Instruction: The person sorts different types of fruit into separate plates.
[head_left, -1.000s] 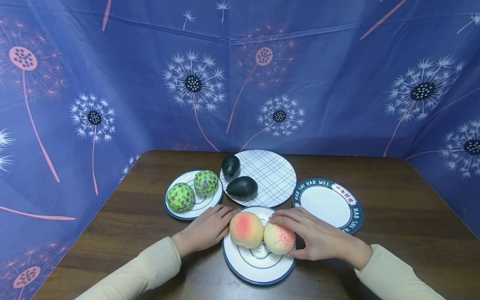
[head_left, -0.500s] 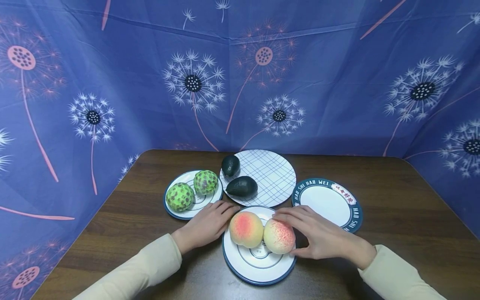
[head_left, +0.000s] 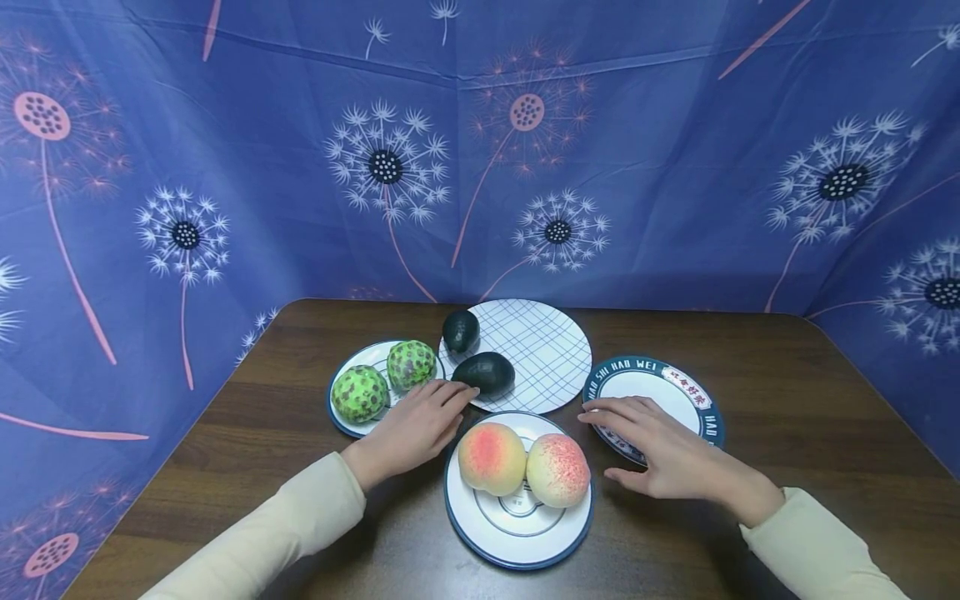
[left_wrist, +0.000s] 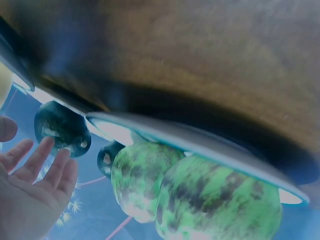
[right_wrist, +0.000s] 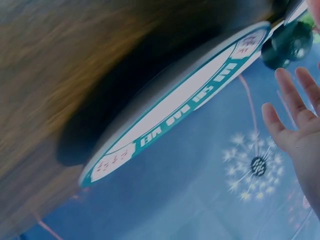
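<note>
The near dark avocado [head_left: 487, 372] lies at the left of the checked plate [head_left: 551, 358], its long axis roughly left to right. The left hand [head_left: 412, 429] is much the nearer one, its fingertips at the avocado's near-left end; whether they touch, I cannot tell. The right hand [head_left: 667, 454] is over the near-left part of the dark-rimmed plate [head_left: 652, 398]. Both hands hold nothing, fingers loosely extended
</note>
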